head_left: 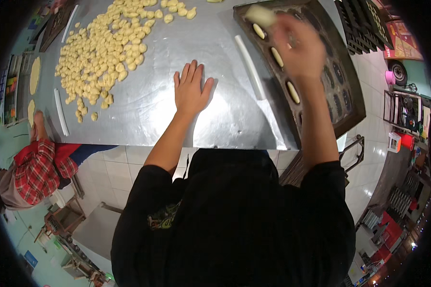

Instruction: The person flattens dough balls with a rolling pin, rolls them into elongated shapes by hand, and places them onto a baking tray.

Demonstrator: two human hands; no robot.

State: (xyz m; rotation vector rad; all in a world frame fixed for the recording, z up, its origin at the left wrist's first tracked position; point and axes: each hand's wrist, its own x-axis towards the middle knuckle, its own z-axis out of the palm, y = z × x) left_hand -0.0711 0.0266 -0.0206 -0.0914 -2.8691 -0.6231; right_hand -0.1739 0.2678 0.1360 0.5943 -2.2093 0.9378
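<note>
**Dough going into the dark tray**

A pale piece of dough [260, 15] is sitting at the fingertips of the right hand [299, 48], above the far left corner of the dark baking tray [354, 103]. The hand is blurring, so how the fingers are closing on the piece cannot be told. Below it, four pale dough ovals [277, 56] are lying in the tray's left row of hollows, while the hollows to the right are showing dark. The tray is resting on the right part of the metal table [158, 119], tilting over its near right edge. Just left of the tray, a white stick [249, 67] is lying on the steel. The left hand [191, 88] is pressing flat on the table, fingers spread, well apart from the tray. Farther left, a heap of small dough pieces [107, 48] is covering the tabletop. A person in a red checked shirt [36, 170] is standing at the table's left end.
</note>
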